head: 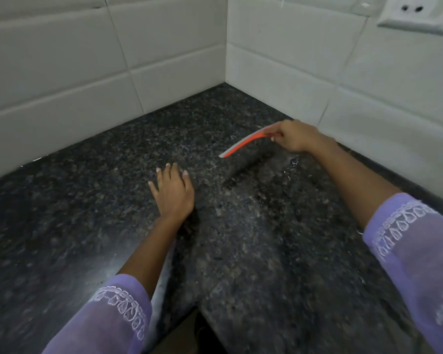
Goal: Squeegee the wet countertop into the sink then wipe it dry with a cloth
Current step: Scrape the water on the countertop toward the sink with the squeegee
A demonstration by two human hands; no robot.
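Observation:
The countertop (87, 200) is dark speckled granite set into a corner of white tiled walls. Water beads glisten on it at the right near my right hand. My right hand (296, 136) is shut on the handle of an orange squeegee (246, 143) with a grey blade, held a little above the counter; the blade slants down to the left and casts a shadow below. My left hand (173, 191) rests flat on the counter at the middle with fingers spread and nothing in it. No sink or cloth is in view.
White tiled walls (62, 60) meet at the far corner (225, 83). A white wall socket (417, 14) sits at the top right. The counter's inner front edge (187, 310) shows at the bottom middle.

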